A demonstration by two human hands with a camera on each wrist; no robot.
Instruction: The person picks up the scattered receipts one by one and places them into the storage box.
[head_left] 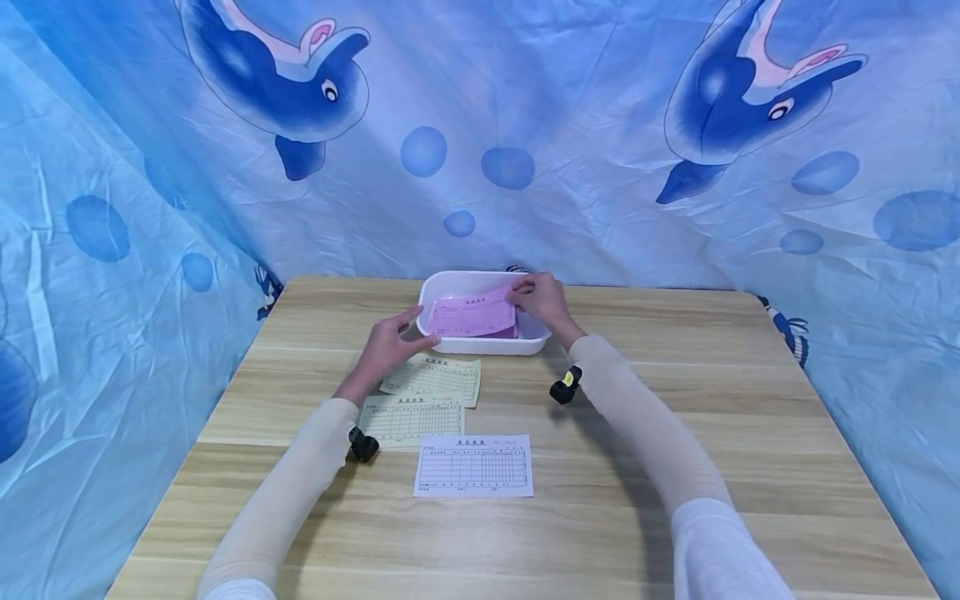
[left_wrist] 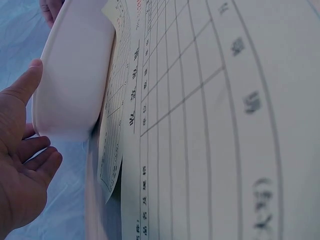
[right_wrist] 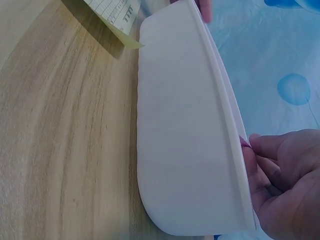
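A white plastic tray (head_left: 491, 346) stands near the table's back edge, with pink receipt slips (head_left: 474, 317) in it. The right hand (head_left: 543, 300) pinches the right end of the top pink slip, which is raised and slightly bent, over the tray. In the right wrist view, the tray wall hides most of the slip, leaving a pink corner at the fingertips. At the tray's front left corner, the left hand (head_left: 386, 346) holds the rim, thumb along the front and index finger at the left side. Its other fingers curl loosely in the left wrist view.
Two pale yellow-green slips, an upper one (head_left: 442, 379) and a lower one (head_left: 412, 419), overlap in front of the tray. A white printed slip (head_left: 474, 467) lies nearer on the wooden table (head_left: 675, 358). Blue dolphin-print curtains surround the table.
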